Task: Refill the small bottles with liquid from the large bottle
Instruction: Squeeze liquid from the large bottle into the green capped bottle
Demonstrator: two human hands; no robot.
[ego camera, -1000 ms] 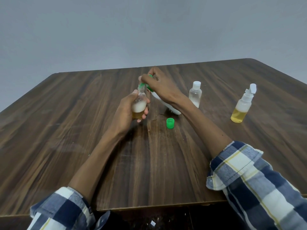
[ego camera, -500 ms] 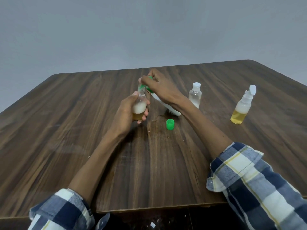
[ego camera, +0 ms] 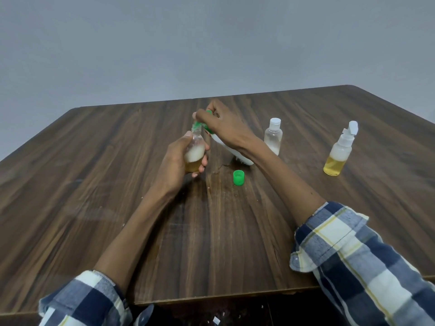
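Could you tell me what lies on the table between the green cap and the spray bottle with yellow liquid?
In the head view, only bare wood lies between the green cap and the spray bottle; the right forearm crosses above that stretch.

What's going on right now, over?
Left hand grips small bottle, foam over amber liquid. Right hand tips large bottle, green nozzle at its mouth. Green cap loose on table; nothing blocking.

A dark wood-grain worktop [ego camera: 94,184] is filling most of the view, a plain grey wall [ego camera: 211,43] is rising behind it, and 2 blue-checked sleeves [ego camera: 367,262] are showing nearest the camera.
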